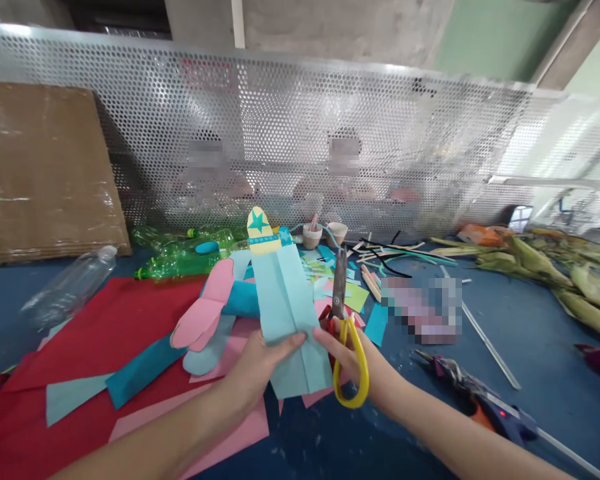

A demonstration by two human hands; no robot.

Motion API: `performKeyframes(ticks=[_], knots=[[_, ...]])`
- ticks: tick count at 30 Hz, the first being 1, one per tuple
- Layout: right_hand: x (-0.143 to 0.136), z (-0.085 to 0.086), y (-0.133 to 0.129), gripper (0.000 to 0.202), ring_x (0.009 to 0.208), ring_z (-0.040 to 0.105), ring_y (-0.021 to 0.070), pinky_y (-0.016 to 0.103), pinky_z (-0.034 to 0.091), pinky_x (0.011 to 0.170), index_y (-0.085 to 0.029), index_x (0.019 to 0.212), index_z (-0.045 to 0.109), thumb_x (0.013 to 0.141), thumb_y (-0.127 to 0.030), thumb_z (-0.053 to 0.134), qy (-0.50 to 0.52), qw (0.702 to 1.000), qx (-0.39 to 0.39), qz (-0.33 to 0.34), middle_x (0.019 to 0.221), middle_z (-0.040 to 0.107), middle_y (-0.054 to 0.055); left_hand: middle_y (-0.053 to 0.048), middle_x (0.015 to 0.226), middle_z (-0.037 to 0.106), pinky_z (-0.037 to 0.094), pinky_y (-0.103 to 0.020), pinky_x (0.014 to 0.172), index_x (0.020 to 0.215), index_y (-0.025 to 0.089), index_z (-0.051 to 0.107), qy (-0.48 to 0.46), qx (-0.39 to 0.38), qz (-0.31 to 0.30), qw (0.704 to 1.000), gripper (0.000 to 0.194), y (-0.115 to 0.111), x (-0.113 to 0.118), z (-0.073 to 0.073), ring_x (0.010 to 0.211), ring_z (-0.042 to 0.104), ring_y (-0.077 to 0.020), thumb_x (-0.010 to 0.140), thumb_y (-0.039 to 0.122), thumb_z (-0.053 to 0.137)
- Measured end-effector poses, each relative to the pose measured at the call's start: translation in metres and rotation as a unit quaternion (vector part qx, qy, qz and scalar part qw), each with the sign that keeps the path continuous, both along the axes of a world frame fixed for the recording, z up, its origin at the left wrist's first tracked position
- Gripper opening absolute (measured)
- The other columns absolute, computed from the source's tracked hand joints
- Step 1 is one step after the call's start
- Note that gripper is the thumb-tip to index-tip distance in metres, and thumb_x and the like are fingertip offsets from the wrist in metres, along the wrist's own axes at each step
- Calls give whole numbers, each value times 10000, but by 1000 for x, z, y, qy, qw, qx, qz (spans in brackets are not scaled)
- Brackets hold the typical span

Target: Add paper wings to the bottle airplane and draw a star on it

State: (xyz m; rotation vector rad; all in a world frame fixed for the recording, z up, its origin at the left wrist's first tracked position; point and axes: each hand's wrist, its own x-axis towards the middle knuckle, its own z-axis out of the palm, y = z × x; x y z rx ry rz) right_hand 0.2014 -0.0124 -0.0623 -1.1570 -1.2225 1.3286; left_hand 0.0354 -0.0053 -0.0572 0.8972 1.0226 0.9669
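Observation:
A creased light blue sheet of paper [291,293] is held up in front of me, with a cream star-patterned rounded piece [263,230] showing above its top edge. My left hand [267,357] is closed on the sheet's lower left, thumb pressed over its front. My right hand [347,353] is closed around a pair of scissors [351,360] with yellow and red handles, blades pointing up. Its index finger or thumb also touches the sheet's right edge. Pink paper petal shapes [210,303] lie left of the sheet, beside teal paper strips [145,370].
Red paper [100,333] covers the table's left side. Plastic bottles [180,260], paper scraps [357,297] and small cups [313,237] stand or lie farther back. A glue gun [475,400] with a lit red light rests at right, near corn husks [545,267]. Perforated metal [290,133] borders the back.

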Motion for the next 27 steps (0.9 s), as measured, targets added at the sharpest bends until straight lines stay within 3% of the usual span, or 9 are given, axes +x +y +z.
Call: performKeyframes(ticks=[2,5,8,11,17,22,25,27], knots=[[1,-4,-1,458,427,448,105,228,362,409,-211,622,499,727,-613,691,-8,999,-29,21,475,445,-63,-116,1022,759,550,-431,857,939,168,762,-15,-28,33,999,488,-1,2,-4,1009,679,-357,539,425,874],[4,-14,-1,500,388,402,84,211,346,381,-211,669,474,774,-688,582,60,995,-61,59,482,424,-72,-113,990,766,563,-426,833,901,170,763,-31,-42,61,997,471,-1,4,-6,984,692,-352,525,428,881],[7,-24,2,484,349,315,65,193,303,341,-214,706,468,836,-680,495,160,981,-63,87,490,396,-82,-105,980,769,567,-420,814,898,188,769,-21,-37,48,998,414,-2,4,-9,959,701,-344,585,447,848],[12,-26,4,522,318,246,59,181,230,302,-218,690,454,816,-725,459,186,970,-88,130,465,361,-91,-104,935,776,564,-414,796,867,190,776,16,-21,32,999,384,-4,3,-10,932,706,-347,611,473,822],[25,-18,10,632,305,178,60,181,157,278,-226,604,426,693,-851,434,112,968,-107,196,404,319,-96,-74,951,777,557,-390,792,854,211,768,39,18,20,999,280,-9,5,-6,953,701,-325,661,412,798],[40,-4,28,602,316,199,61,197,138,303,-205,588,485,744,-787,473,53,972,-32,225,410,333,-84,-58,983,773,550,-380,810,917,219,755,45,62,2,997,276,-12,6,-8,970,699,-304,702,391,776],[49,17,33,625,322,267,73,208,203,335,-203,573,491,742,-804,451,49,975,3,218,399,340,-75,-63,1003,769,548,-387,822,924,209,751,46,67,12,997,291,-13,4,-7,983,694,-306,705,398,775],[52,32,26,665,373,326,90,227,313,384,-204,624,505,728,-849,382,55,977,7,207,454,405,-54,-77,1012,766,546,-402,833,925,192,747,45,58,34,997,311,-12,3,-2,996,688,-317,689,391,789]])
